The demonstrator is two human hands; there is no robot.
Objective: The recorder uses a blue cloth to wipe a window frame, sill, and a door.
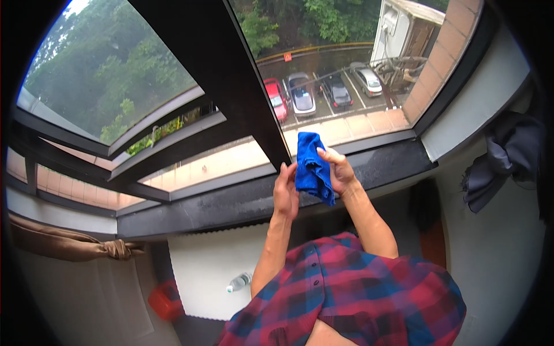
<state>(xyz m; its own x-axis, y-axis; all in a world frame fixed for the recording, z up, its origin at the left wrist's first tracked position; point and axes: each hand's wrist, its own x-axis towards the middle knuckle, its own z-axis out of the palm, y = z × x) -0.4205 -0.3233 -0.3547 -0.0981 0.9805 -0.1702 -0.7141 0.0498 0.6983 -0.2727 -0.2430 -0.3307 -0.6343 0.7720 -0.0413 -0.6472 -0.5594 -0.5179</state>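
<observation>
Right hand (341,173) partly behind cloth (309,161), bottle (238,282) partly covered

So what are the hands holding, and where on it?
A blue cloth: the right hand grips its right side; the left hand is at its left edge, grip unclear.

Room (490,254) (upstairs), window (231,75), knotted curtain (63,239)

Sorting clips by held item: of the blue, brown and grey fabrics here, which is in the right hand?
The blue cloth, which the right hand grips; the brown fabric hangs at far left, the grey fabric at far right, both untouched.
</observation>
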